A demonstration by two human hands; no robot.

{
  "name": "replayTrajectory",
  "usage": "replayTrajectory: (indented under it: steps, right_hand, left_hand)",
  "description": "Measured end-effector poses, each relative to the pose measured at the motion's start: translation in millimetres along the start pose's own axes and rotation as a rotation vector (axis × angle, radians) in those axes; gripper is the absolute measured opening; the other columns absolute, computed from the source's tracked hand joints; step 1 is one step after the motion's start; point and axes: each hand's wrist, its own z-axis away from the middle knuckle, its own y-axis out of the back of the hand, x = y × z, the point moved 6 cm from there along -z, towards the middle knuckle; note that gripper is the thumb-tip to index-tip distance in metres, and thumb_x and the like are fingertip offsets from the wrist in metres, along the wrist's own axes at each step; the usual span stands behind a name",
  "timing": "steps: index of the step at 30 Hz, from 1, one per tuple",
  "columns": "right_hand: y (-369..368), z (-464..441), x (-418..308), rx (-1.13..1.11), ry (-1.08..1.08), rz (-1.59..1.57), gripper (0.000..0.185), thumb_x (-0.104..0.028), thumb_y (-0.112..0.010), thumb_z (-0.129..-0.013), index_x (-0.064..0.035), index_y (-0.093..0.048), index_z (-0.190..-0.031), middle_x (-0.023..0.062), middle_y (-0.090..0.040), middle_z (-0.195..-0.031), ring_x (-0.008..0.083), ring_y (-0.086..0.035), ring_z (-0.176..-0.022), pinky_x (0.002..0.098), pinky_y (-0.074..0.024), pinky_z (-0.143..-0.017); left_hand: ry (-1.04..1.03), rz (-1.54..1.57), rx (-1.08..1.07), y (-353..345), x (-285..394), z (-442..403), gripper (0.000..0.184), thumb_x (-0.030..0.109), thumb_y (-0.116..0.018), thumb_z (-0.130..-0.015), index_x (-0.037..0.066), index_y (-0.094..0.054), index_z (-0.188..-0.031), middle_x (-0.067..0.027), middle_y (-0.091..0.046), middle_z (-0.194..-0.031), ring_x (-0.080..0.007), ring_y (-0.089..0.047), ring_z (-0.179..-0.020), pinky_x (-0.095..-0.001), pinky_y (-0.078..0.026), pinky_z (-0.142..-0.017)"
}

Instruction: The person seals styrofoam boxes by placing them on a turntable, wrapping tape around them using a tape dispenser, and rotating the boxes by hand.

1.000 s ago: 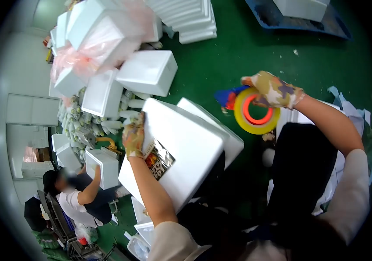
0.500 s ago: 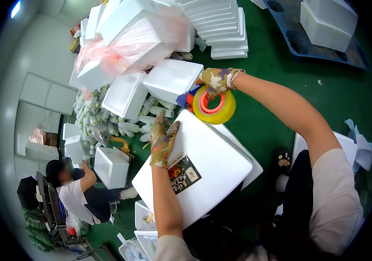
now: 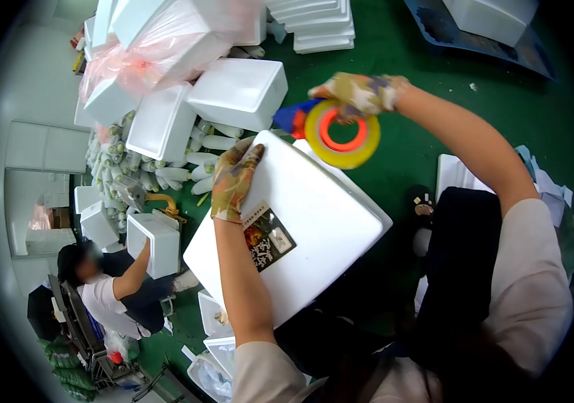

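In the head view a white foam box (image 3: 320,221) with a closed lid sits tilted across my lap. A dark printed label (image 3: 270,238) is on its lid. My left hand (image 3: 235,180), in a camouflage-patterned glove, grips the box at its left edge near the far corner, thumb on the lid and fingers over the side. In the same kind of glove, my right hand (image 3: 357,93) is closed on a blue and red tape dispenser (image 3: 293,119). A wide roll of yellow tape (image 3: 361,153) hangs from it, above the box's far corner.
Beyond the box lie foam boxes (image 3: 240,94) and a heap of white, long vegetables (image 3: 172,174). Stacked foam lids (image 3: 324,27) stand behind, and a blue pallet (image 3: 535,57) at far right. A person (image 3: 109,295) at left handles another foam box (image 3: 156,242).
My right hand has lifted the tape dispenser slightly up and right, away from the box. My left fingers, stretched out before, now bend over the box edge. The other person has reached into a foam box.
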Motion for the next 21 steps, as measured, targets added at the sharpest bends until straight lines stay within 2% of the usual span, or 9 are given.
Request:
replayTrajectory:
  steps: [2, 4, 6, 8, 10, 15, 18, 20, 21]
  right_hand:
    - [-20.0, 64.7, 23.9, 0.020, -0.148, -0.228, 0.067, -0.006, -0.070, -0.073, -0.0055, -0.047, -0.136, 0.0152, -0.063, -0.102, 0.0284, -0.063, -0.087, 0.0356, -0.0520, -0.076]
    - [-30.9, 144.9, 26.7, 0.340, 0.122, 0.041, 0.062, -0.005, -0.066, -0.073, -0.0043, -0.048, -0.132, 0.0210, -0.063, -0.094, 0.0350, -0.062, -0.093, 0.0398, -0.0500, -0.080]
    - [-43.2, 204.4, 16.1, 0.333, -0.062, -0.048, 0.058, -0.008, -0.067, -0.072, -0.0019, -0.051, -0.128, 0.0226, -0.061, -0.091, 0.0392, -0.060, -0.091, 0.0420, -0.0482, -0.082]
    - [-55.9, 235.7, -2.7, 0.153, -0.405, -0.117, 0.056, -0.012, -0.069, -0.071, -0.0006, -0.053, -0.123, 0.0231, -0.062, -0.096, 0.0396, -0.060, -0.093, 0.0422, -0.0481, -0.084]
    - [-61.4, 248.9, -42.4, 0.178, -0.484, -0.130, 0.055, -0.014, -0.070, -0.070, 0.0001, -0.053, -0.121, 0.0241, -0.063, -0.098, 0.0400, -0.060, -0.095, 0.0427, -0.0484, -0.084]
    - [-102.3, 225.3, -82.7, 0.490, -0.305, -0.051, 0.055, -0.013, -0.066, -0.075, 0.0069, -0.048, -0.123, 0.0236, -0.062, -0.095, 0.0400, -0.061, -0.087, 0.0459, -0.0491, -0.075]
    - [-102.3, 184.7, -82.1, 0.658, -0.159, 0.090, 0.051, -0.012, -0.064, -0.078, 0.0057, -0.047, -0.123, 0.0216, -0.063, -0.087, 0.0390, -0.062, -0.080, 0.0449, -0.0497, -0.070]
    - [-82.5, 138.7, -63.7, 0.466, -0.270, 0.005, 0.060, -0.006, -0.068, -0.075, 0.0029, -0.045, -0.129, 0.0230, -0.062, -0.093, 0.0383, -0.063, -0.084, 0.0419, -0.0518, -0.070]
    - [-78.7, 111.9, -48.4, 0.390, -0.331, -0.126, 0.060, -0.005, -0.069, -0.074, 0.0015, -0.046, -0.129, 0.0209, -0.062, -0.091, 0.0356, -0.064, -0.082, 0.0407, -0.0520, -0.069]
  left_hand:
    - [-0.004, -0.030, -0.004, 3.3, 6.3, 2.1, 0.038, 0.035, -0.063, -0.090, 0.007, -0.067, -0.116, -0.0128, -0.070, -0.101, -0.0210, -0.065, -0.085, -0.0303, -0.049, -0.081]
    - [0.015, -0.054, 0.026, 5.7, 10.0, 6.1, 0.039, 0.035, -0.063, -0.089, 0.007, -0.067, -0.115, -0.0130, -0.070, -0.102, -0.0222, -0.065, -0.086, -0.0306, -0.049, -0.081]
    - [-0.042, -0.047, 0.063, 7.3, -1.9, -1.3, 0.037, 0.035, -0.063, -0.089, 0.007, -0.068, -0.113, -0.0142, -0.070, -0.101, -0.0234, -0.065, -0.086, -0.0306, -0.049, -0.080]
    - [-0.026, -0.015, 0.151, 12.8, -16.2, -3.2, 0.036, 0.034, -0.064, -0.088, 0.005, -0.069, -0.109, -0.0143, -0.070, -0.100, -0.0236, -0.065, -0.085, -0.0306, -0.048, -0.080]
    - [-0.046, -0.047, 0.216, 18.9, -17.2, 1.3, 0.035, 0.033, -0.064, -0.088, 0.005, -0.070, -0.107, -0.0143, -0.070, -0.100, -0.0237, -0.065, -0.086, -0.0306, -0.048, -0.080]
    - [0.004, 0.117, 0.368, 30.7, -51.8, -8.3, 0.032, 0.033, -0.067, -0.085, 0.006, -0.072, -0.102, -0.0152, -0.070, -0.100, -0.0261, -0.064, -0.091, -0.0330, -0.047, -0.084]
    - [-0.008, -0.168, 0.715, 52.4, -67.2, 14.4, 0.042, 0.029, -0.066, -0.085, 0.003, -0.063, -0.118, -0.0193, -0.063, -0.117, -0.0353, -0.058, -0.106, -0.0392, -0.045, -0.089]
    - [-0.320, -0.092, 0.591, 51.0, -73.4, 39.7, 0.062, 0.021, -0.066, -0.085, 0.005, -0.042, -0.139, -0.0214, -0.047, -0.136, -0.0381, -0.050, -0.117, -0.0409, -0.041, -0.097]
    - [-0.387, -0.162, 0.431, 40.9, -51.7, 82.2, 0.062, 0.009, -0.062, -0.088, 0.007, -0.035, -0.143, -0.0186, -0.045, -0.139, -0.0300, -0.046, -0.124, -0.0376, -0.038, -0.102]
